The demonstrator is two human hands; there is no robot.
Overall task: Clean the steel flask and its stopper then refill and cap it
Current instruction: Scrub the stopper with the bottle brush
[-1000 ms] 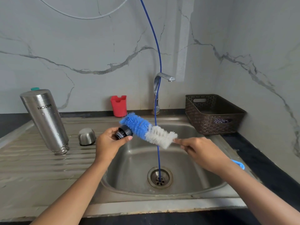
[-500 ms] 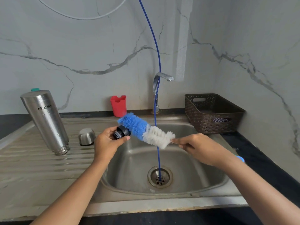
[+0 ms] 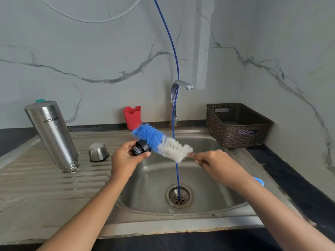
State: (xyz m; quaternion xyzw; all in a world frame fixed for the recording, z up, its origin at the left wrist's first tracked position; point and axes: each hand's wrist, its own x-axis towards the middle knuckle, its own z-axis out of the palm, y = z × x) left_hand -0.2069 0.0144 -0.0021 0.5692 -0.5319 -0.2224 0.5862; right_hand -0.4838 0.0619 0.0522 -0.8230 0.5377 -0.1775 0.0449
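Observation:
My left hand [image 3: 126, 160] grips the black stopper [image 3: 140, 148] over the left side of the sink basin [image 3: 155, 180]. My right hand [image 3: 216, 166] holds the handle of a bottle brush [image 3: 161, 142] with blue and white bristles; the blue bristles lie against the stopper. The handle's blue end [image 3: 259, 181] shows behind my right wrist. The steel flask [image 3: 53, 134] stands upside down, wet and tilted, on the ribbed drainboard [image 3: 36, 185]. Its steel cup lid [image 3: 97, 152] sits inverted beside it.
A tap [image 3: 178, 91] rises behind the basin, and a thin blue hose [image 3: 176, 73] hangs down into the drain [image 3: 179, 196]. A red holder [image 3: 132, 117] stands at the wall. A brown woven basket [image 3: 235, 124] sits at the right on the dark counter.
The brush has shifted slightly against the stopper, its head moving a little along it. Both hands stay over the sink; flask and cup lid have not moved.

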